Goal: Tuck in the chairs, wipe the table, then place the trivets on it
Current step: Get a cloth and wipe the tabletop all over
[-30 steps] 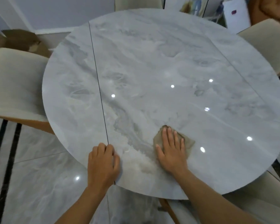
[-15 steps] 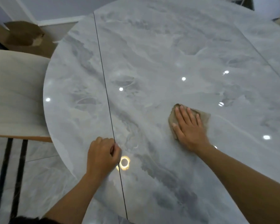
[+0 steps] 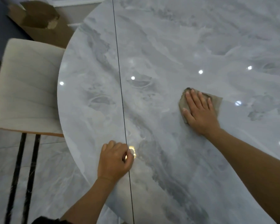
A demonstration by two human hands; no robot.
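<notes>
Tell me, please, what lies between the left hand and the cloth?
In the head view, only bare table lies between the left hand and the cloth.

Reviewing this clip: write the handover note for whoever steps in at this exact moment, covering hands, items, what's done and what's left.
Left hand: fingers curled, holding nothing, resting on the table by its seam.
Right hand: flat, pressing the cloth onto the tabletop, right of the seam.
Chair: at the table's left edge, seat partly under the top; other chairs are out of view.
Trivets: none in view.
Done: wiping is under way.
Left: finish wiping, check the other chairs, place the trivets.
</notes>
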